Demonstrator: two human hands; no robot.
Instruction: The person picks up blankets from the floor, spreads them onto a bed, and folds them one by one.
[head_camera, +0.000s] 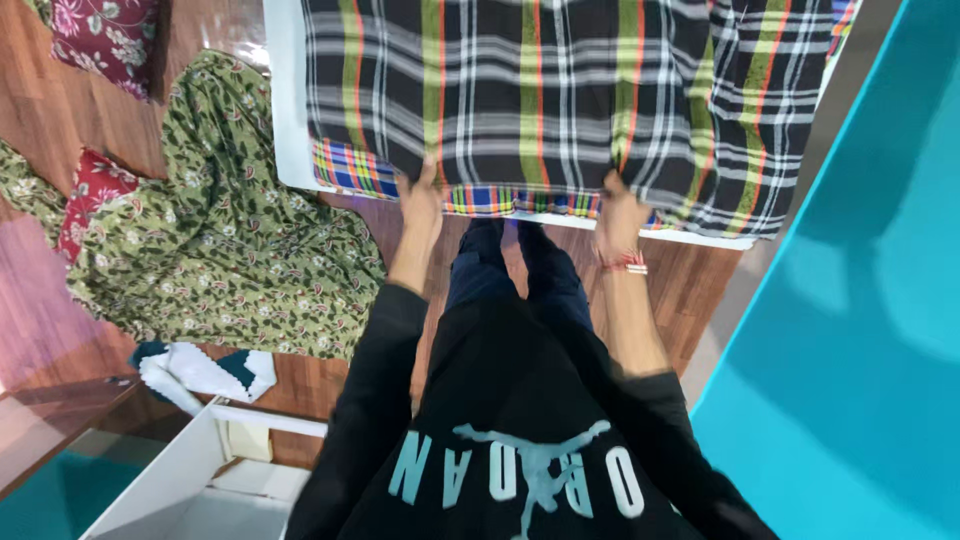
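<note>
Nearest the camera, at six o'clock, is the person's own chest in a black long-sleeved top with a pale blue print (520, 440), and both sleeves run up from it toward the middle of the view. Beyond the chest, dark blue trouser legs (520, 275) stand on a reddish-brown wooden floor (690, 290).

The left hand (420, 200), at about eleven o'clock from the chest, is closed on the near edge of a black cotton cloth checked with white, green and orange lines (560, 90), fingers tucked under and thumb on top. The right hand (618, 212), at about one o'clock, pinches the same edge in the same way; a red-and-white thread band (628, 263) circles its wrist. The two hands are well apart along the hem.

The checked cloth lies spread across a white table top (285, 120) at twelve o'clock, its near edge hanging just over the table's front. Under that edge a bright blue, red and yellow checked cloth (350, 168) peeks out.

At nine o'clock a green floral-printed fabric (220, 240) lies heaped on the floor, with maroon flowered fabric (100, 35) at ten o'clock. A white and teal folded cloth (205, 370) lies at eight o'clock beside a white open box (190, 480). A turquoise wall (860, 320) fills three o'clock.
</note>
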